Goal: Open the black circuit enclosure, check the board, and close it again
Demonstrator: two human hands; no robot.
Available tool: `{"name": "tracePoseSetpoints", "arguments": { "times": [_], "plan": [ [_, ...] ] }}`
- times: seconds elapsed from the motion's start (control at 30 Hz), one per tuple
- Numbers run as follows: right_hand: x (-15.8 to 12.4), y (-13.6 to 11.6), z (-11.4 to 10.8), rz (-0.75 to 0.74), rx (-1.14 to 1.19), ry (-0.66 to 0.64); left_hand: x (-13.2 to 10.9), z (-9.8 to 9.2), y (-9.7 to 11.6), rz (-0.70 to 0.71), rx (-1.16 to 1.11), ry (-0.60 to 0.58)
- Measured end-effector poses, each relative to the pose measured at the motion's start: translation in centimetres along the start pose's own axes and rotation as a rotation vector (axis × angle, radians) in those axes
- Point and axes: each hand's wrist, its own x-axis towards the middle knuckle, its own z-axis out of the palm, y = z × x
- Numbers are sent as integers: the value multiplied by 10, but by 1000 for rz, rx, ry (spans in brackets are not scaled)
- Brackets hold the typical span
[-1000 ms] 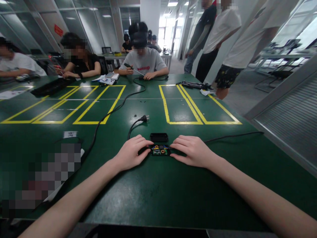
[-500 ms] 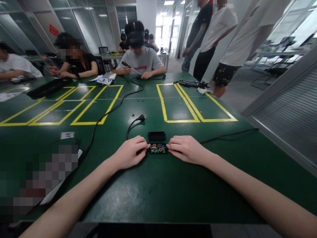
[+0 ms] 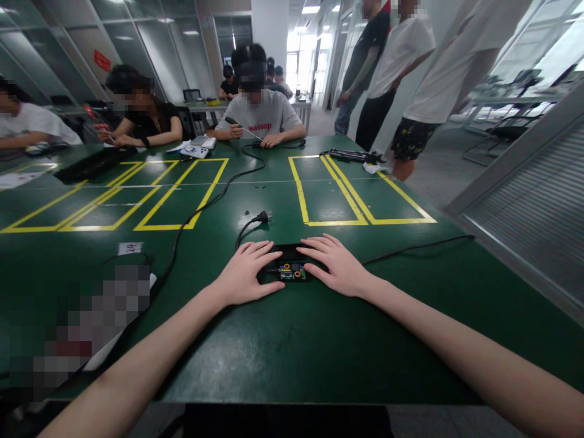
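A small opened black power adapter (image 3: 292, 272) with a green circuit board and orange coils lies on the green table (image 3: 292, 353) in front of me. Its black lid (image 3: 292, 249) lies just behind it. My left hand (image 3: 247, 272) lies flat to the left of the adapter, fingers stretched forward toward the lid. On the other side my right hand (image 3: 334, 264) rests flat too, its fingertips reaching the lid's right end. Neither hand grips anything.
A black cord with a plug (image 3: 261, 216) lies behind the lid. Another black cable (image 3: 201, 204) runs across the table to a seated person (image 3: 260, 112) with a soldering tool. Yellow tape boxes (image 3: 347, 194) mark the table. Other people sit at the left and stand at the right.
Both hands have slid forward from the adapter's sides and flattened, fingertips now beside the lid. The adapter has stayed in place.
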Motion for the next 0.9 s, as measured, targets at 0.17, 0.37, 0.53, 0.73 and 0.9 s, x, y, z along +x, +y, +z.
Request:
{"name": "tracePoseSetpoints", "arguments": {
  "times": [0.17,0.37,0.53,0.73,0.9],
  "plan": [
    [-1,-3,-2,60,240,77,0,0,1,67,-72,94],
    [0,-3,-4,262,687,109,-1,-5,6,30,-268,122],
    [-1,-5,-1,296,782,139,-1,-4,7,-1,-345,98],
    [-1,-3,-2,334,800,99,-1,-1,4,54,-374,142],
    [0,-3,-2,394,811,75,-1,0,3,45,-436,138]
  ]
}}
